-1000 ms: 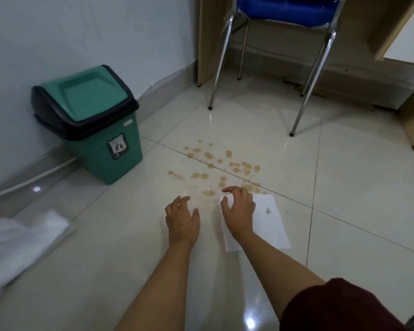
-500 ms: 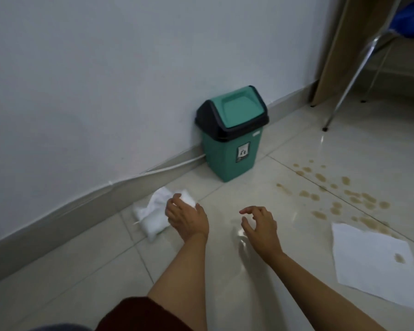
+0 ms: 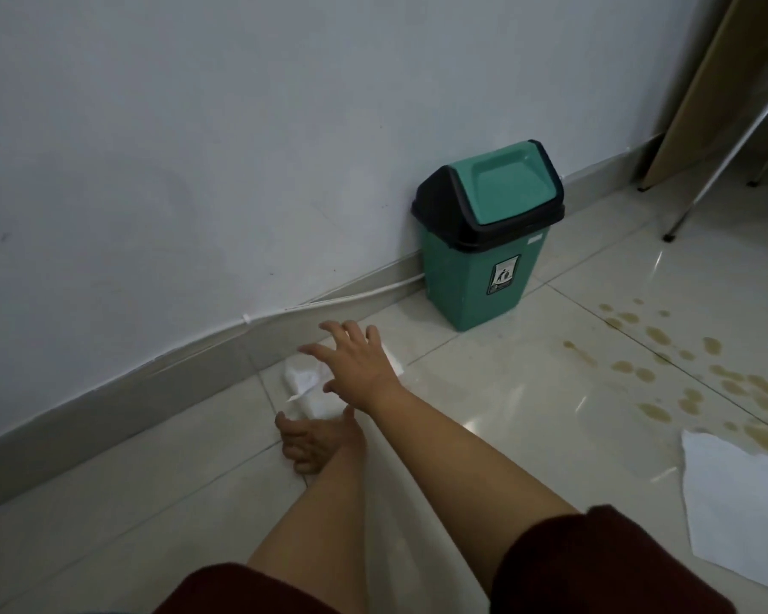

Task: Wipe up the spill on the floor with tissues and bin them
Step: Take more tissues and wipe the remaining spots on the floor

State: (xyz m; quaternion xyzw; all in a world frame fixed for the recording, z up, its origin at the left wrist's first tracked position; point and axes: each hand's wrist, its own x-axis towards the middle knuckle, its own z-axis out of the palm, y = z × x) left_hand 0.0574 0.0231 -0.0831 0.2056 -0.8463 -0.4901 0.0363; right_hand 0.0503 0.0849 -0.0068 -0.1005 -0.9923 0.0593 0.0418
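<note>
A white tissue pack (image 3: 304,381) lies on the floor tiles by the skirting board. My right hand (image 3: 355,365) hovers over it with the fingers spread and nothing in them. My left hand (image 3: 315,440) sits at the pack's near end, fingers bent, thumb against the pack; whether it grips the pack is unclear. Brown spill drops (image 3: 683,370) dot the tiles at the right. One flat white tissue sheet (image 3: 737,516) lies at the spill's near edge, apart from both hands. The green bin (image 3: 484,268) with its black-rimmed swing lid stands against the wall beyond the pack.
A white cable (image 3: 351,299) runs along the skirting board behind the bin. A metal chair leg (image 3: 719,166) and a wooden desk panel (image 3: 706,90) stand at the far right. The wall closes off the left side.
My view has swung further left. My right hand has crossed over to the tissue pack and spread open above it. My left hand has slid back to the pack's near end.
</note>
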